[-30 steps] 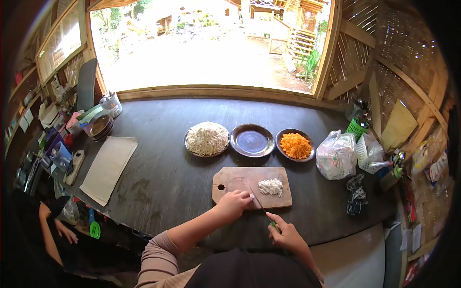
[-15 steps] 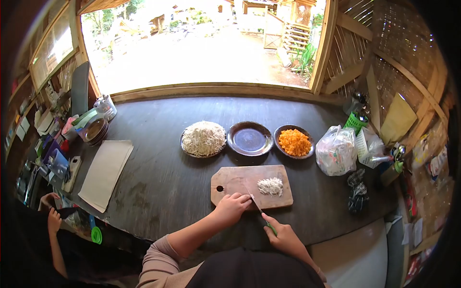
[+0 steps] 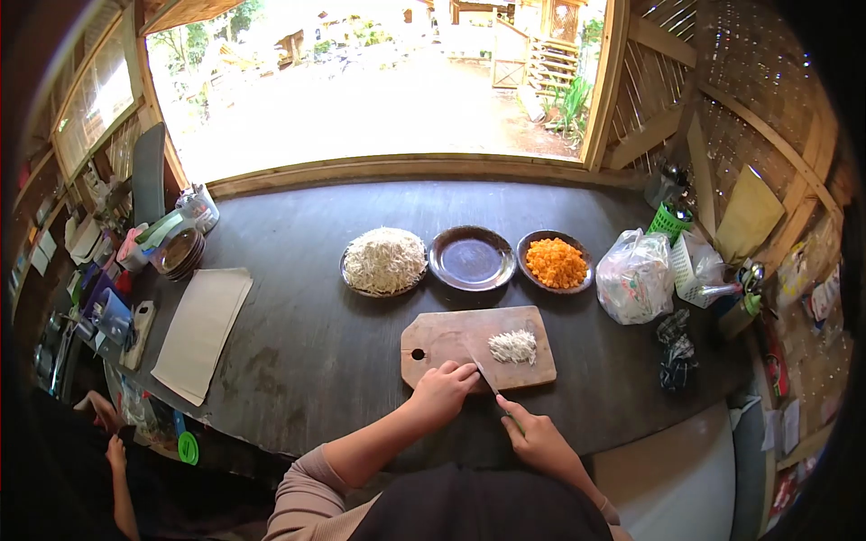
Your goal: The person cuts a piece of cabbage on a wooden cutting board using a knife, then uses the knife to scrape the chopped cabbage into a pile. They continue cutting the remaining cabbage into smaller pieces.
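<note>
A wooden cutting board (image 3: 442, 335) lies on the dark table with a small pile of chopped white pieces (image 3: 512, 346) on its right half. My right hand (image 3: 534, 435) is closed around the handle of a knife (image 3: 487, 375), whose blade points up and left over the board's front edge. Beside the blade, my left hand (image 3: 444, 391) rests on the board with fingers bent together; whatever is under them is too small to make out. Behind the board stand a plate heaped with white shreds (image 3: 383, 261), a bare dark plate (image 3: 472, 259) and a plate of orange pieces (image 3: 556, 263).
Right of the plates are a filled plastic bag (image 3: 634, 276), a white basket (image 3: 693, 270) and a black plastic bundle (image 3: 677, 350). Paper sheets (image 3: 203, 334) and stacked bowls (image 3: 180, 254) lie left. Another person's hands (image 3: 110, 433) show at the lower left.
The view has shifted slightly. My hands and the knife stay at the board's front edge, with only a small change in the knife's angle. The other person's hands have moved a little lower.
</note>
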Demonstrator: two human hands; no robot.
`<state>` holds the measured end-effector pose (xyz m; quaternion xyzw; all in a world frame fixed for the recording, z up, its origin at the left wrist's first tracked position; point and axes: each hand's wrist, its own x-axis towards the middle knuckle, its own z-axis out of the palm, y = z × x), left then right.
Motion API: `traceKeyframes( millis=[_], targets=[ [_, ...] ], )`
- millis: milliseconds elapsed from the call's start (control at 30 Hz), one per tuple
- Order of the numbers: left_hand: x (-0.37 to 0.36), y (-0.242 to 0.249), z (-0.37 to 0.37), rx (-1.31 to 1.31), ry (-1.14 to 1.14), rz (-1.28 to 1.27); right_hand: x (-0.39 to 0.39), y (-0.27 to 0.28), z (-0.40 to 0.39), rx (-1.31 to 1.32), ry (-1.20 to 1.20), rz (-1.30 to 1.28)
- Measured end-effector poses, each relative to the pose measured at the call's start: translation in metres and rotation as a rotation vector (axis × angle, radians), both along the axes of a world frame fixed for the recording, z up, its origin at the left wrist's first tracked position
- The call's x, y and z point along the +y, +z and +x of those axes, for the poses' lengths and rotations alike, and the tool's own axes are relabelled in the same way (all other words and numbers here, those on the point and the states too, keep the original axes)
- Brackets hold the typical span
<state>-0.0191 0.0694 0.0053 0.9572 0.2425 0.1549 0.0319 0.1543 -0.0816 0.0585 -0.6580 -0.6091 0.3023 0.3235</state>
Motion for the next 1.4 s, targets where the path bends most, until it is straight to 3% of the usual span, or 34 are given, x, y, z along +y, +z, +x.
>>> traceKeyframes(
  millis=[467,733,833,1400],
  targets=[
    [-0.002,0.007,-0.001,0.024,0.003,-0.01,0.01,-0.007,0.002,0.032,0.006,0.004],
    [-0.005,0.009,-0.003,0.045,-0.011,-0.017,0.027,-0.036,0.004,0.036,0.027,0.169],
    [-0.009,0.011,-0.002,0.047,0.005,-0.039,0.023,-0.027,0.003,0.048,0.004,0.06],
    [-0.001,0.002,-0.004,0.035,-0.027,-0.081,0.015,-0.015,0.006,0.015,0.008,0.084]
  ],
)
